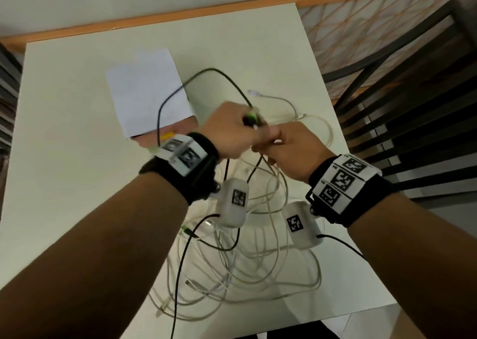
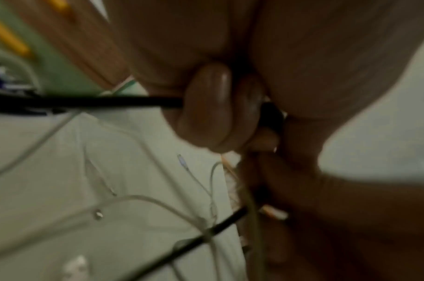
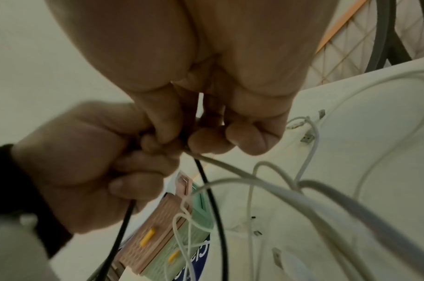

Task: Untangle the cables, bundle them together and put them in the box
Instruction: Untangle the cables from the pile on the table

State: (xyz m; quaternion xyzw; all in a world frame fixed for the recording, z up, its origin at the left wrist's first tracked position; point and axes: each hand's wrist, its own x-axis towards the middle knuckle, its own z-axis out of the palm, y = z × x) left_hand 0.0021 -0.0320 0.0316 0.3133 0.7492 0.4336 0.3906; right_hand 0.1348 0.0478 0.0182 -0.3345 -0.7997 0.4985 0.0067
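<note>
Nearest you, your forearms reach over the pale worktop, where the tangle of white cables sprawls beneath your wrists. Beyond them lies the box, half under a white sheet. Your left hand has its grip curled tight around the black cable. Your right hand, touching it, pinches white and black cable strands.

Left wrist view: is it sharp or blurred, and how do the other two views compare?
Left wrist view: dim, the left hand and black cable soft with blur. Head view: brighter, but the left hand is smeared while the right hand is clearer. Right wrist view: dim, the white cables streaked.
</note>
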